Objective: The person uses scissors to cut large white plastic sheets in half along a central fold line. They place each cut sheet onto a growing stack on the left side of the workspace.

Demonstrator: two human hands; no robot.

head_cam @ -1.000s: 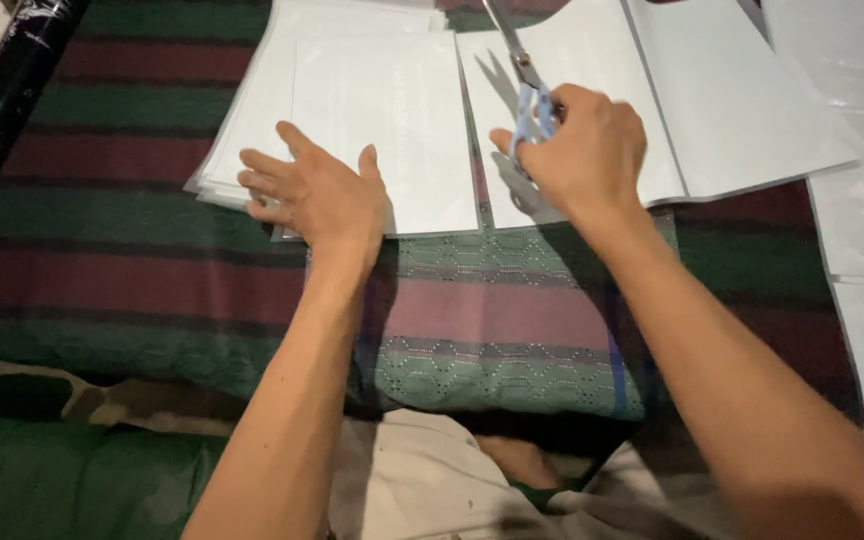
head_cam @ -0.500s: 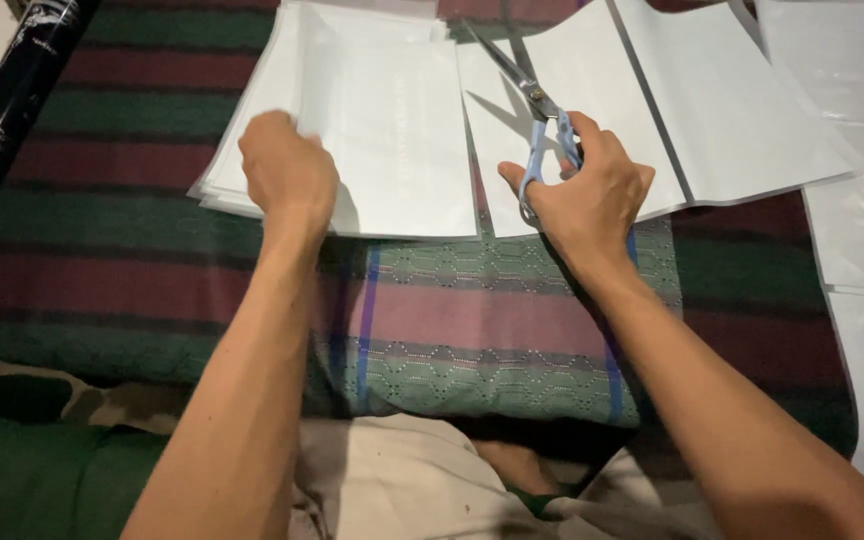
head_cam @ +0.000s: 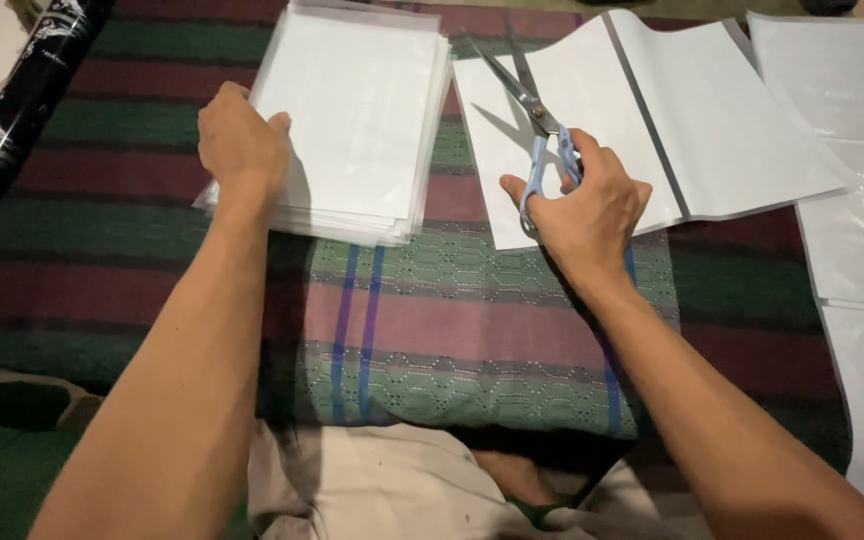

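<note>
Left hand (head_cam: pixel 242 145) curled over the near left corner of a stack of white sheets (head_cam: pixel 357 110), fingers gripping its edge, thumb on top. Right hand (head_cam: pixel 584 200) clenched through the light-blue handles of scissors (head_cam: pixel 532 120), blades spread apart and pointing away, lying over a larger white sheet with a grey stripe (head_cam: pixel 692 120). Stack and sheet side by side, apart, on a striped maroon-and-green cloth (head_cam: pixel 452 320). More pale sheets (head_cam: pixel 852 200) at far right; black roll (head_cam: pixel 12 120) at upper left.
</note>
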